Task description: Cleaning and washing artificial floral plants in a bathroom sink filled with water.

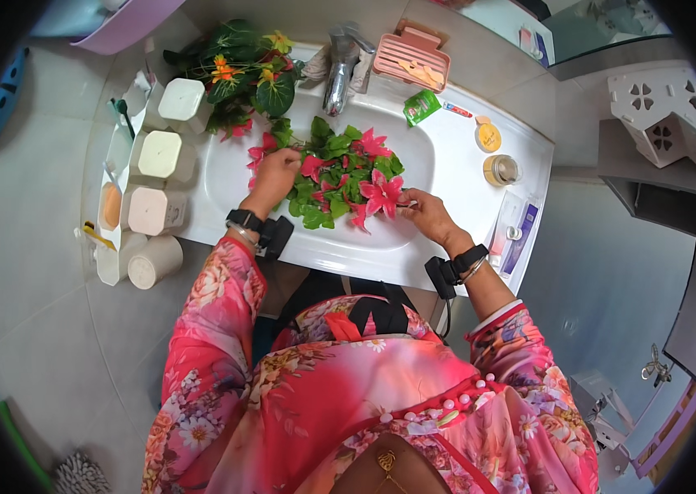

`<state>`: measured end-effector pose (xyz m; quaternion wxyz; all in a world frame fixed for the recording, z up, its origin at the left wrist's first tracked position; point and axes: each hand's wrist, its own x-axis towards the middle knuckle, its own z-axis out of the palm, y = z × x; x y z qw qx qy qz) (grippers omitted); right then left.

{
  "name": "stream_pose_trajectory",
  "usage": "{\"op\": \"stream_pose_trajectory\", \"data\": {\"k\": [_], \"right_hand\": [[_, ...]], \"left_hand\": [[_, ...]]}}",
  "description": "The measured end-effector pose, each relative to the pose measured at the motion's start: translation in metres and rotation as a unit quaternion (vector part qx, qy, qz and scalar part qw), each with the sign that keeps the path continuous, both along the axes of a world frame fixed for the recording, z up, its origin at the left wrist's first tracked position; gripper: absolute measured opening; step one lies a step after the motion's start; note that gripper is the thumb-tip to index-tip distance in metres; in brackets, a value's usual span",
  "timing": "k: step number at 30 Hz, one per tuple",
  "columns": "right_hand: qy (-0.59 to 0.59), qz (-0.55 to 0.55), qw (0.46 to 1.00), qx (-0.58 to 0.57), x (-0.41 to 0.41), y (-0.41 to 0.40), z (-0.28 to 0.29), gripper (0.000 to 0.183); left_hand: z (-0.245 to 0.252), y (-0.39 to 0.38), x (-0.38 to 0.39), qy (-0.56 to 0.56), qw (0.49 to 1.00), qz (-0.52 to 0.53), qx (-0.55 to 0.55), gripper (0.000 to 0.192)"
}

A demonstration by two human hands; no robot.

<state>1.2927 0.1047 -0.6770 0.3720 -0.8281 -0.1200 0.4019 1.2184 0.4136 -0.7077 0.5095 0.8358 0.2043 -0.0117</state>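
A bunch of artificial pink lilies with green leaves (383, 192) lies in the white washbasin (419, 154), below the chrome faucet (340, 80). My left hand (274, 177) is at the bunch's left side, its fingertips pinched together at a stem among the leaves. At the right edge, beside the largest front bloom, my right hand (429, 213) grips the bunch between thumb and fingers. What exactly lies between the fingertips of each hand is partly hidden. Behind my left hand, a second artificial plant with broad leaves and orange and yellow flowers (275, 92) sits at the basin's back left corner.
A pink soap dish (413, 58) with soap pieces, a green sachet (422, 108), a small jar (501, 170) and a purple toothpaste box (520, 238) line the right side. Wall-mounted holders with cups (159, 154) and toothbrushes flank the left. A white cutout shelf box (663, 114) stands far right.
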Motion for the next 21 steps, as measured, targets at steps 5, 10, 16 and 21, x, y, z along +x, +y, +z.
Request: {"op": "stream_pose_trajectory", "data": {"k": [5,10,16,21], "right_hand": [[0.014,-0.008,1.0,0.004,-0.004,0.0,-0.004,0.019],[-0.006,-0.019,1.0,0.014,-0.012,-0.006,-0.003,0.02],[-0.005,-0.007,1.0,-0.006,-0.013,-0.012,0.005,0.022],[0.005,-0.014,1.0,0.013,-0.01,-0.012,0.009,0.022]], "left_hand": [[-0.012,-0.04,0.04,-0.054,0.99,-0.101,0.08,0.02],[-0.01,-0.078,0.069,-0.031,0.939,-0.208,0.271,0.031],[-0.013,-0.063,0.068,0.029,0.912,-0.222,0.345,0.02],[0.034,-0.038,0.037,-0.061,0.972,-0.159,0.163,0.015]]}}
